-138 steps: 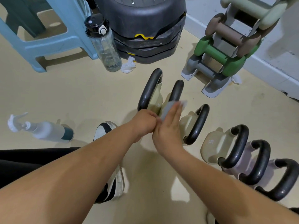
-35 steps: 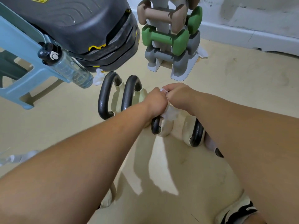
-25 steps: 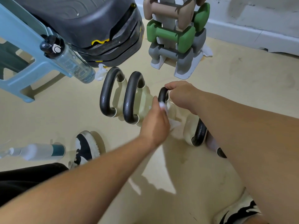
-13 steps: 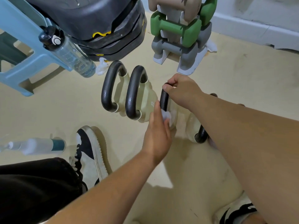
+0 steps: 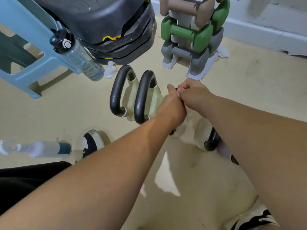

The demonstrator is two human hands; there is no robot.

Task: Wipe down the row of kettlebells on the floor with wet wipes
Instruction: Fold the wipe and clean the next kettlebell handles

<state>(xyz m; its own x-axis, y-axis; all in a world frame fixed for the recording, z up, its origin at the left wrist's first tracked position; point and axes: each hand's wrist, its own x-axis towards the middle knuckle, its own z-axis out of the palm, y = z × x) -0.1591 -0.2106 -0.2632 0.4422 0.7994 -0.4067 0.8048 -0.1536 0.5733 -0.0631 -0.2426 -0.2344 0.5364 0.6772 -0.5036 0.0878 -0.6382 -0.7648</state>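
Left hand (image 5: 172, 106) and right hand (image 5: 193, 94) closed together over the third kettlebell (image 5: 187, 125) in the row on the floor (image 5: 49, 110), knuckles touching. Sliver of wet wipe (image 5: 178, 94) pinched between them; which hand grips it, cannot tell. Two black-handled kettlebells (image 5: 132, 97) just beside the left hand. Spray bottle (image 5: 38, 149) lying near the left edge. Dumbbell rack (image 5: 191, 39) beyond the hands.
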